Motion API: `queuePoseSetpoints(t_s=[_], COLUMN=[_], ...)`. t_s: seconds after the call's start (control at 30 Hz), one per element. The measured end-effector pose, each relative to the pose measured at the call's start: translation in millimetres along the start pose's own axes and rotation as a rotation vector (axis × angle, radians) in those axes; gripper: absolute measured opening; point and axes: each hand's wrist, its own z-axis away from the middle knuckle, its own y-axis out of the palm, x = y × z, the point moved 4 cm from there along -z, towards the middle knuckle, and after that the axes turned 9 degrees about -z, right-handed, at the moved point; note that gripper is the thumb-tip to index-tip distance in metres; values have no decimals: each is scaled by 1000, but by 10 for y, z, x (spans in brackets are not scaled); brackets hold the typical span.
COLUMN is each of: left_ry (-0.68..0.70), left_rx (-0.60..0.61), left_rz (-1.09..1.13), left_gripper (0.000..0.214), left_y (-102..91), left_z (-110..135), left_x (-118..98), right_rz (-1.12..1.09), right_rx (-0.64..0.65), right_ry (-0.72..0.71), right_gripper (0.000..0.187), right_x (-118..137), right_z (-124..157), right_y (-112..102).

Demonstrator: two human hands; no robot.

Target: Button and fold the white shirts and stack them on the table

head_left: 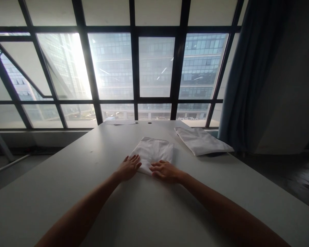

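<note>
A folded white cloth, perhaps a garment (154, 150), lies flat on the white table (93, 206) in front of me. My left hand (128, 167) rests at its near left edge, fingers stretched out and partly on the fabric. On the near right part of the cloth lies my right hand (165, 171), palm down with the fingers spread. Neither hand grips the fabric. Light creases run across the cloth's top, and its near right corner is hidden under my right hand.
A second folded white cloth (204, 141) lies at the table's right edge, slightly overhanging it. Near the far edge are a thin flat sheet (123, 122) and a dark round hole (149, 122). Large windows stand behind the table, with a blue curtain (244, 85) at right.
</note>
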Motion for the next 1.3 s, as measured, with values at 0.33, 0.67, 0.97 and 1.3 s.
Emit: queuePoseSetpoints(t_s=[0.33,0.67,0.97,1.3], left_ry=[26,15,21,-10], left_rx=[-17,0,-1,116], left_rz=[13,30,72,42], left_gripper=[62,64,66,56], left_y=[20,-3,48,26], left_z=[36,34,25,-40], left_x=[-422,-412,-381,495], right_rz=[-24,16,117,200], right_rx=[-141,44,-16,-48], right_ry=[116,78,484,737], right_gripper=[55,66,73,85], right_x=[-311,-554,-1720,-1426], right_z=[-139,-417,-648,-410], right_y=[94,91,-232,-210])
